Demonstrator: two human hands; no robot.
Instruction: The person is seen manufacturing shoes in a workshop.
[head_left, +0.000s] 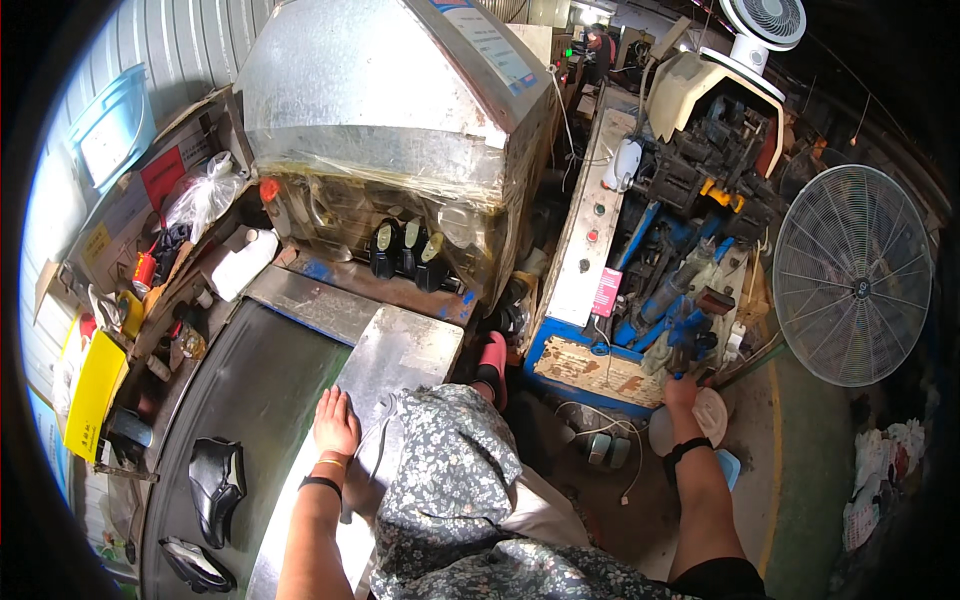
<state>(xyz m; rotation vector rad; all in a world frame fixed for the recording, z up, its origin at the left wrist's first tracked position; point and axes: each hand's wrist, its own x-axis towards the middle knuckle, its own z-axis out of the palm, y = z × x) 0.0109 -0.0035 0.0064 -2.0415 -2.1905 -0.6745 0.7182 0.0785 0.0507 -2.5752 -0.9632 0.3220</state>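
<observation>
My left hand [335, 425] lies flat, fingers stretched, at the border of the dark conveyor belt [270, 385] and the metal plate [415, 345] beside it. Two black shoes, one nearer [197, 565] and one farther [216, 490], lie on the belt to its left. At the lower front of a machine with blue and black parts [665, 300], my right hand [682, 392] looks closed; what its fingers hold is too small and dark to make out. Several black shoes [408, 250] stand in the opening under a large metal hood [350, 100].
A round fan [855, 275] stands at the right, a smaller white fan [765, 20] above the machine. Cables and a pedal-like grey piece [608, 450] lie on the floor. A cluttered shelf [180, 320] with a yellow box [95, 390] runs along the left. A pink shoe [492, 358] shows below.
</observation>
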